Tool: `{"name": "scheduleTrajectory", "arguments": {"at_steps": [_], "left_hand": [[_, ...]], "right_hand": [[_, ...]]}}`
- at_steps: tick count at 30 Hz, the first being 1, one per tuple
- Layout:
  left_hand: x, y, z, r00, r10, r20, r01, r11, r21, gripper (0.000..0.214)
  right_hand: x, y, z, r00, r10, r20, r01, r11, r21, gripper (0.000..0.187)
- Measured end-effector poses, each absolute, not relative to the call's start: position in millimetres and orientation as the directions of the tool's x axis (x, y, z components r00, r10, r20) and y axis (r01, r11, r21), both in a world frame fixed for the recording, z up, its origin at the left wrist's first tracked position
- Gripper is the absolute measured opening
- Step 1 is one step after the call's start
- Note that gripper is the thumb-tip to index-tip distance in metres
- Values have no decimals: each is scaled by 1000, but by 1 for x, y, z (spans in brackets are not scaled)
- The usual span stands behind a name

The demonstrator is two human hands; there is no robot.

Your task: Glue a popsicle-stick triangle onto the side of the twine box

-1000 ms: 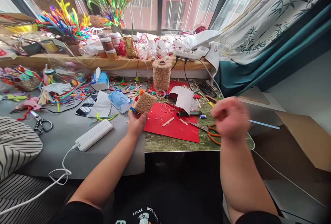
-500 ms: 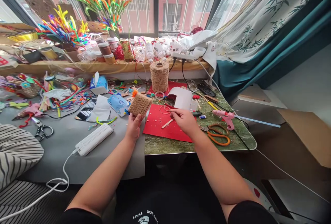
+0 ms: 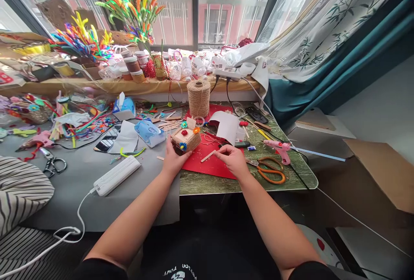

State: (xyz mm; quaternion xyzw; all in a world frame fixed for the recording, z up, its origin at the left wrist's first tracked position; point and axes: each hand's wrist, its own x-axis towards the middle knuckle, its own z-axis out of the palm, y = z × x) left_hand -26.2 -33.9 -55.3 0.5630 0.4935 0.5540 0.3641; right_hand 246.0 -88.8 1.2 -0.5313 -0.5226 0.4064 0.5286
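My left hand (image 3: 174, 160) grips a small twine-wrapped box (image 3: 190, 142) by its near left side, thumb along the front. The box's pale wooden top faces up, with small red, blue, teal and orange flowers and a little upright wooden piece on it. To the right, my right hand (image 3: 233, 159) is closed in a pinch at the upper right end of a wooden craft stick (image 3: 207, 156). That stick slants over a red sheet (image 3: 208, 167) dotted with small scraps. A curled white sheet (image 3: 228, 127) stands just beyond my right hand.
A twine spool (image 3: 198, 99) stands at the back. On the right are orange-handled scissors (image 3: 271, 172) and a pink glue gun (image 3: 280, 148) with its cord. A white power bank-like block (image 3: 117, 175), a tissue pack (image 3: 149, 132) and metal scissors (image 3: 53, 163) lie on the left.
My left hand has lowered and turned the box, so its flowered top now shows instead of a twine-covered face. My right hand has come nearer, down to the craft stick's end.
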Motion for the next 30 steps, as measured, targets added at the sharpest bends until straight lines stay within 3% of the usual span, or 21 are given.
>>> {"name": "scheduleTrajectory", "arguments": {"at_steps": [5,8,13,17,19,20,22,25,30], "left_hand": [[-22,-33,-55,-89,948,306,358,-257,898,129],[-20,-31,-53,-73,954,292,357,-248,901,130],[-23,-50,-34,-136,945,299,299,-248,921,131],[-18,-98,-12,-128,797,591,361,-518,776,86],[-7,-120,-3,115,772,625,363,-619,697,48],[1,-127,1,263,756,599,350,-653,671,39],[17,-132,6,383,737,557,305,-670,677,35],[32,-123,8,394,724,566,290,-682,671,25],[28,-108,0,456,677,578,396,-736,549,20]], "right_hand": [[244,-98,-7,143,990,8,-116,25,-993,40],[243,-108,-9,134,988,-77,-270,-38,-962,40],[233,-132,-10,80,988,-135,-373,-96,-923,45],[220,-154,-2,-38,976,-215,-489,-206,-848,42],[214,-159,2,-105,972,-212,-513,-235,-826,36],[212,-160,3,-124,970,-207,-518,-241,-821,34],[210,-159,4,-138,968,-211,-524,-252,-814,33],[212,-153,0,-147,959,-244,-510,-285,-812,37],[214,-150,-1,-147,961,-234,-400,-274,-875,44]]}}
